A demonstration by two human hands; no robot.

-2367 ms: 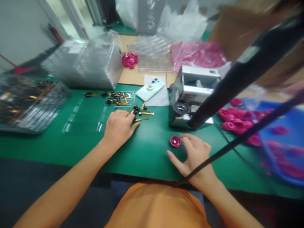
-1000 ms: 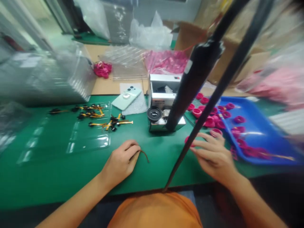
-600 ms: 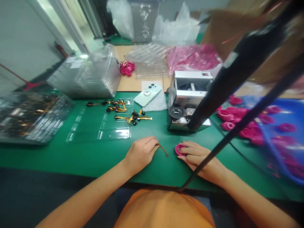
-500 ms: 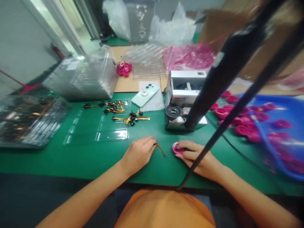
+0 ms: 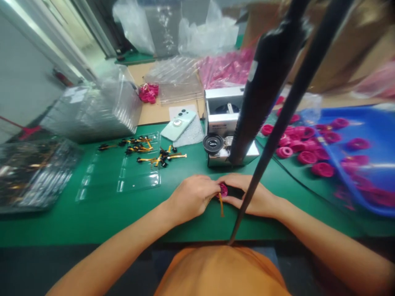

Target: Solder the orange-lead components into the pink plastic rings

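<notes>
My left hand (image 5: 194, 196) pinches a small part with an orange flex cable (image 5: 221, 207) whose free end hangs down toward the green table. Its fingertips are at the pink round housing (image 5: 223, 190), which my right hand (image 5: 251, 193) grips between thumb and fingers. Both hands meet low over the table, in front of a white-and-grey machine (image 5: 230, 127) with a black round knob. My fingers cover the cable's upper end, so I cannot tell whether it sits inside the housing.
More flex cables with black ends (image 5: 162, 156) lie by a clear plastic tray (image 5: 120, 176). Pink housings (image 5: 307, 157) are heaped beside a blue bin (image 5: 379, 123). A light green phone (image 5: 179, 125) rests behind. Black bars (image 5: 262, 78) cross the view on the right.
My hands have come together: the left moved right with the flex cable, bringing it to the pink housing in my right hand. The camera view has shifted slightly.
</notes>
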